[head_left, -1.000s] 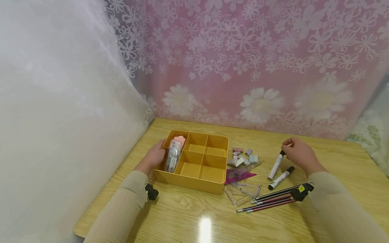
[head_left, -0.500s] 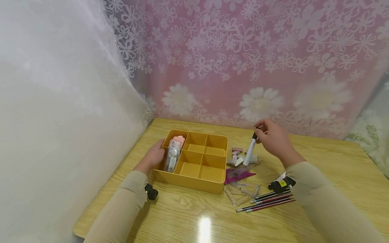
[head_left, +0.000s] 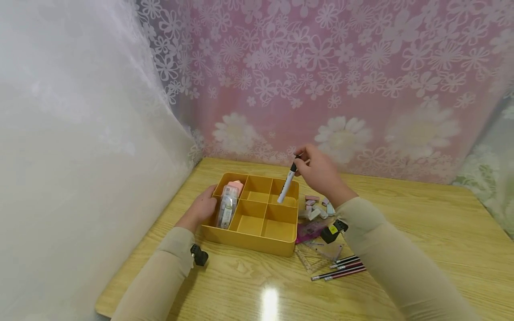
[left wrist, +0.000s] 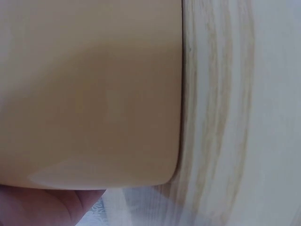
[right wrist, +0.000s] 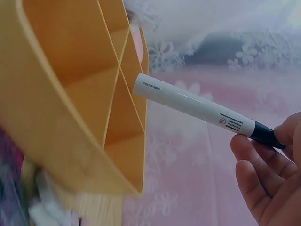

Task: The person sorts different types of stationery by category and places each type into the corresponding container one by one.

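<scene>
My right hand point(head_left: 321, 176) pinches a white whiteboard marker point(head_left: 286, 185) by its black cap. The marker slants down over the back right compartment of a yellow divided box point(head_left: 249, 240). In the right wrist view, the marker's white end point(right wrist: 141, 84) points toward the box, apart from its dividers. On the box's left side my left hand point(head_left: 202, 206) grips the wall; only part of its fingers point(left wrist: 42, 207) shows in the left wrist view. Clear plastic packs point(head_left: 227, 207) and a pink item point(head_left: 236, 185) lie in the left compartments.
Right of the box lie several small erasers point(head_left: 315, 213), a magenta set square point(head_left: 307, 234), clear rulers point(head_left: 311, 258) and several pencils point(head_left: 341, 273). The right forearm hides part of the wooden table point(head_left: 241, 285). A pink floral curtain point(head_left: 281, 111) hangs behind.
My right hand has lifted the marker off the table and carried it left, over the erasers, to above the box. A second marker is now hidden behind the right arm. The left hand stays put.
</scene>
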`<state>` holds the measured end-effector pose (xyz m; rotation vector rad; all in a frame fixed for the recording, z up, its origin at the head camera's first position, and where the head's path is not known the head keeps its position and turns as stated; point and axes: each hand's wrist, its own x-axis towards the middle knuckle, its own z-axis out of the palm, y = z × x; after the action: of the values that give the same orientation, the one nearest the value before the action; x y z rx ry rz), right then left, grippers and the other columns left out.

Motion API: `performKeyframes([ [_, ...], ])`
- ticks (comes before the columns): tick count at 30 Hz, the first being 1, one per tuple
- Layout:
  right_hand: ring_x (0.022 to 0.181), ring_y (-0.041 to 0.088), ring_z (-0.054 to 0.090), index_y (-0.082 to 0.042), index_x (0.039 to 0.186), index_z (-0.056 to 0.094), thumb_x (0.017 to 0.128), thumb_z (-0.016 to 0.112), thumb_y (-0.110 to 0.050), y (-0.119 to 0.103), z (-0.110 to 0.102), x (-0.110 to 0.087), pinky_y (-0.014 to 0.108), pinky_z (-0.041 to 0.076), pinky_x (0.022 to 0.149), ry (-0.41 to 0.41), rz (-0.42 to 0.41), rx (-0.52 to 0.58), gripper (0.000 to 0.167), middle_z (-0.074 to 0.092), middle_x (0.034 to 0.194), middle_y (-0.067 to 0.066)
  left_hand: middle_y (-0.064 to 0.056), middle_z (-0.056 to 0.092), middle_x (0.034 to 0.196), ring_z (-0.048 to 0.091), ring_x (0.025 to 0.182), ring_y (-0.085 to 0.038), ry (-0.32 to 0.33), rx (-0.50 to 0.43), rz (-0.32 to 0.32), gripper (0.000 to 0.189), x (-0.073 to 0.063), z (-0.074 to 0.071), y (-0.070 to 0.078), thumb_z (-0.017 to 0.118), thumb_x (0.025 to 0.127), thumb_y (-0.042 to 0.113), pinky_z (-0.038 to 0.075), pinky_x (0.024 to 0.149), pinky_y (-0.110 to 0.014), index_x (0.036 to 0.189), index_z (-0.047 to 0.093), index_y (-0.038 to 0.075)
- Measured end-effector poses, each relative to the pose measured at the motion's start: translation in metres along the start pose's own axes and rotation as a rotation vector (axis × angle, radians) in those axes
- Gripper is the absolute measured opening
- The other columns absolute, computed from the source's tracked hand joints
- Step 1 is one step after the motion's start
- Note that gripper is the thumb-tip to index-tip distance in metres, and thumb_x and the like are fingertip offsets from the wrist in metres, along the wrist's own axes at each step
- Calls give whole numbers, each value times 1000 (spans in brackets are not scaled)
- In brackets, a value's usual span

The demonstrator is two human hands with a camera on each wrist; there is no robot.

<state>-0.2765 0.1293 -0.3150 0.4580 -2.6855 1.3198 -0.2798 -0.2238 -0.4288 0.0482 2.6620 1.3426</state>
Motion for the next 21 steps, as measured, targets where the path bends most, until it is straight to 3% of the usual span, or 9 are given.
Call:
performKeyframes([
  [6, 86, 19, 69, -12, 128, 52, 106, 52, -23, -13, 25, 13, 38, 57, 70, -12, -14, 31, 25, 60, 105, 7, -14, 34, 161, 27, 148, -36, -3, -12, -6, 56, -2, 1, -2, 32, 105, 17, 21, 117, -59, 161, 26, 16],
  [13, 87, 22, 68, -9, 124, 51, 105, 52, -19, -16, 49, 29, 35, 59, 73, 7, -10, 28, 21, 60, 104, 7, -14, 36, 159, 29, 147, -37, 1, -19, 2, 56, -3, 1, -1, 32, 105, 17, 21, 117, -59, 161, 27, 17],
  [21, 76, 21, 61, -12, 118, 55, 104, 55, -21, -5, 76, 39, 35, 52, 64, -27, -13, -181, 18, 64, 100, 5, -13, 38, 158, 31, 146, -36, 1, -15, 16, 55, -1, 0, 0, 32, 105, 18, 22, 117, -58, 160, 29, 17],
])
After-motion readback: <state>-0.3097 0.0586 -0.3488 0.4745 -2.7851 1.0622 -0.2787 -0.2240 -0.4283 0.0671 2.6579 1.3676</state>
